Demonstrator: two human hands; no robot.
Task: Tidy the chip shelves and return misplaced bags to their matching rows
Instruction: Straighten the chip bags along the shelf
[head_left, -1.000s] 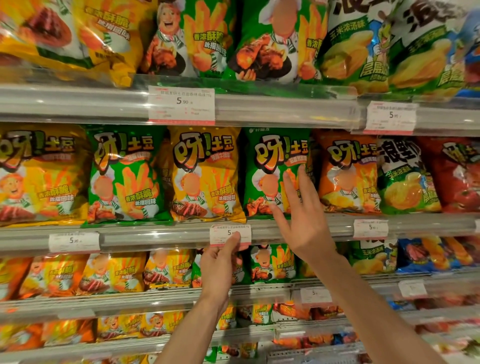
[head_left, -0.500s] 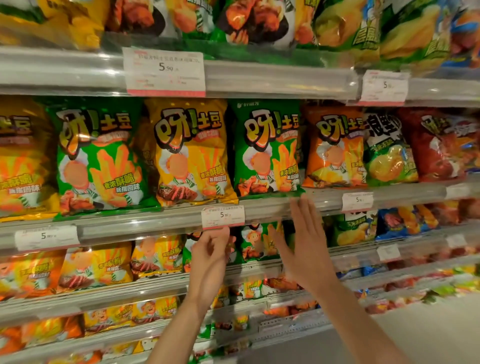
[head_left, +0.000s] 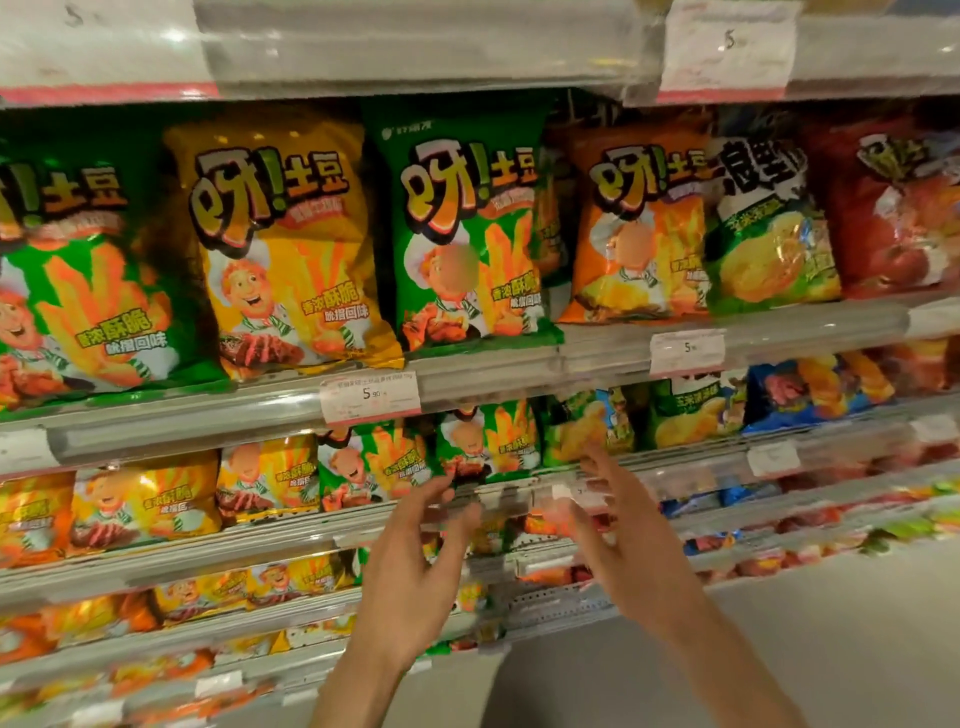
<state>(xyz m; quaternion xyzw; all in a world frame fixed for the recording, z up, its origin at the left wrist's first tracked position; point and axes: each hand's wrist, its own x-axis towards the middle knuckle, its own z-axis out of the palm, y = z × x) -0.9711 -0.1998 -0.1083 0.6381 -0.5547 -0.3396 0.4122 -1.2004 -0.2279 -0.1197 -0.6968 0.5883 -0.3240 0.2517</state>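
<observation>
Left hand (head_left: 410, 577) is empty, fingers loosely spread and curled, right hand (head_left: 628, 540) same, both reaching toward the small green chip bag (head_left: 485, 441) on the lower shelf (head_left: 691, 470), probably to straighten or pull it since yellow bags (head_left: 267, 475) sit left.

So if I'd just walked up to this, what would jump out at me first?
Probably the wall of bright snack bags: a big green bag sits mid-shelf between a yellow bag on its left and an orange bag on its right. Next, two bare, empty hands, the left hand and right hand, spread open before the lower shelf.
</observation>
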